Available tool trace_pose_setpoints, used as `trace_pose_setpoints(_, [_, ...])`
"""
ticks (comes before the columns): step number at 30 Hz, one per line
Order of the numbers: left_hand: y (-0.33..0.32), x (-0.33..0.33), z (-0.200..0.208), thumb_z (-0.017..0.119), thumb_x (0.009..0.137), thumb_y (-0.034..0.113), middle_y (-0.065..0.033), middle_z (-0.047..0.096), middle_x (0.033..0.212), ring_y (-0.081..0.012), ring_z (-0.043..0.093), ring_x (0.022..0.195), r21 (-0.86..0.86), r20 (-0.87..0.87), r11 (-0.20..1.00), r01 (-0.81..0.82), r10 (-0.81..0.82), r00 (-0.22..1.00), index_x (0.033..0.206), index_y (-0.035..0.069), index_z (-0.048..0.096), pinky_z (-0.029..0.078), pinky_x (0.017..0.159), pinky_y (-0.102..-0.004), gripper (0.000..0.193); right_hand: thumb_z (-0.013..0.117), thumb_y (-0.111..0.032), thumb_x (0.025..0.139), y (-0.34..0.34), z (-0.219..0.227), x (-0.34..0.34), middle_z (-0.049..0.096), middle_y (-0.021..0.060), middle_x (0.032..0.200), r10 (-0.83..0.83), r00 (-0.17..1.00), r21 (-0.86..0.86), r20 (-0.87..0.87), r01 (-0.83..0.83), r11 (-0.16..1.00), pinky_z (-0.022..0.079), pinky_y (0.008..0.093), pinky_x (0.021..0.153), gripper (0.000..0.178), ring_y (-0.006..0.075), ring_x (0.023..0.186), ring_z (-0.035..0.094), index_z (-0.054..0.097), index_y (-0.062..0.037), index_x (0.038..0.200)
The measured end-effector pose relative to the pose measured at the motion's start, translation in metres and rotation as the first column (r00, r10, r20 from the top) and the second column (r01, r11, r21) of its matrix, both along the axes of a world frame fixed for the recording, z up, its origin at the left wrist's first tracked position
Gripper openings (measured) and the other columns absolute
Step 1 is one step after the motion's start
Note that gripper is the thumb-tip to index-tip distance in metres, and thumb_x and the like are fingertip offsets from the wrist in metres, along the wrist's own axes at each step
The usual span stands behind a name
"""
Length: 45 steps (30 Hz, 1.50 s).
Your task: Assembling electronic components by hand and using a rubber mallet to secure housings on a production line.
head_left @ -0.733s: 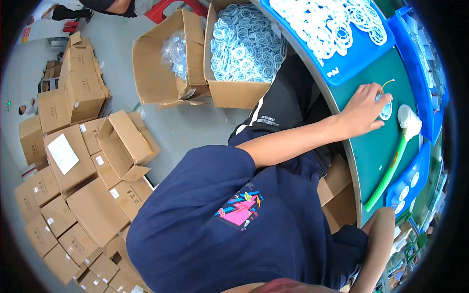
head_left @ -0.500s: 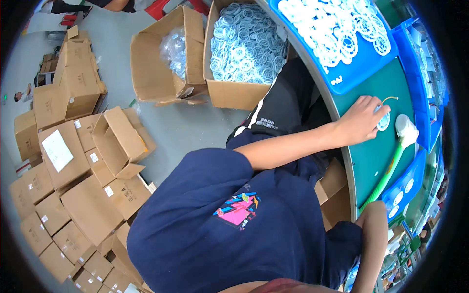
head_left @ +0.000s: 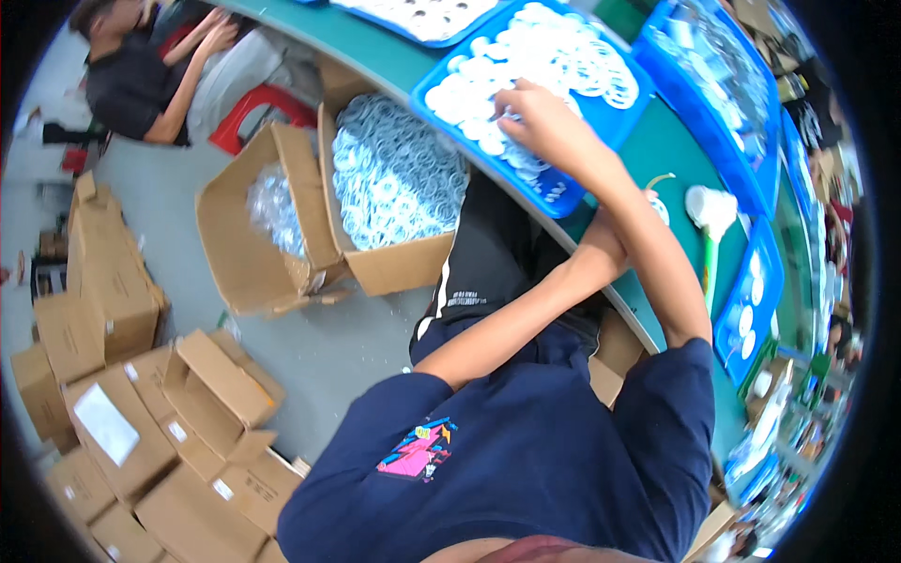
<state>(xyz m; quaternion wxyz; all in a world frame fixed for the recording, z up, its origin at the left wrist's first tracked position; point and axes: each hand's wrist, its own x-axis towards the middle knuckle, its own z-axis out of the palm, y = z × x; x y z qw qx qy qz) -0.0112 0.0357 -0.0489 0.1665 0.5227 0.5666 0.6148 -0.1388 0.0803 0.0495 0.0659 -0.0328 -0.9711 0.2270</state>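
My left hand point(head_left: 610, 240) is at the bench, mostly hidden beneath my crossing right forearm. Its fingertips close on a white plastic ring point(head_left: 661, 209), partly visible beyond that forearm, with a thin yellowish strip point(head_left: 662, 178) sticking out nearby. Across the left arm reaches my right hand point(head_left: 537, 117), over a blue tray point(head_left: 615, 131) heaped with white round plastic parts point(head_left: 479, 89). Its bent thumb and fingers are apart among these parts; I make out nothing held between them. A white-headed tool with a green handle point(head_left: 710, 225) lies right of my left hand.
A blue bin point(head_left: 690, 103) of parts stands behind the tray. Another blue tray point(head_left: 762, 272) holds several white discs. Left of the bench are a carton point(head_left: 399, 267) full of rings and a carton point(head_left: 225, 244) with clear bags. A co-worker point(head_left: 141, 89) sits at far left.
My right arm has swung up from the lower right, across my left arm, to the heaped tray. My left hand stays near the ring. The whole view has shifted, bringing the co-worker into sight.
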Motion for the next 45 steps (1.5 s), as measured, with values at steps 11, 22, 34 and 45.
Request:
trace_pose_setpoints(11, [-0.020,-0.013,0.026,0.080,0.085,0.023,-0.0263,0.053,0.134,-0.0429,0.053,0.123,-0.066,-0.089,0.996,-0.064,0.058,0.994,0.144,-0.004,0.043,0.043,0.107,-0.0479,0.074,0.069,-0.013,0.086,-0.007,-0.010,-0.001,0.059,0.0289,0.105,-0.195,0.981,-0.055,-0.007,0.195,0.979,0.056,0.0518,0.081,0.029,0.0468,0.089,0.067,0.063,0.0014,0.111])
trace_pose_setpoints(22, [-0.015,-0.007,0.023,0.084,0.084,0.022,-0.0231,0.057,0.131,-0.0397,0.056,0.121,-0.045,-0.135,0.997,-0.064,0.057,0.989,0.146,-0.001,0.043,0.044,0.104,-0.0465,0.078,0.067,-0.003,0.091,-0.003,0.026,0.069,0.065,0.0197,0.110,-0.179,0.923,-0.202,-0.339,0.115,0.973,0.054,0.0445,0.088,0.023,0.0384,0.104,0.066,0.064,0.0007,0.113])
trace_pose_setpoints(34, [-0.027,-0.018,0.046,0.082,0.080,0.007,-0.0226,0.056,0.131,-0.0424,0.055,0.121,-0.128,-0.108,0.990,-0.066,0.052,0.993,0.140,-0.002,0.048,0.045,0.103,-0.0492,0.069,0.069,-0.006,0.095,-0.004,0.003,0.231,0.076,0.0154,0.109,-0.768,0.589,-0.573,-0.251,0.549,0.608,0.056,0.0354,0.087,0.014,0.0249,0.103,0.073,0.077,-0.0008,0.105])
trace_pose_setpoints(45, [-0.028,-0.018,0.042,0.083,0.079,0.010,-0.0250,0.056,0.132,-0.0440,0.054,0.124,-0.115,-0.108,0.990,-0.081,0.069,0.992,0.139,-0.003,0.048,0.043,0.105,-0.0498,0.071,0.070,-0.001,0.090,0.015,0.009,0.196,0.070,0.0137,0.107,-0.572,0.588,-0.259,-0.572,0.532,0.806,0.056,0.0413,0.083,0.018,0.0324,0.094,0.070,0.073,-0.0014,0.109])
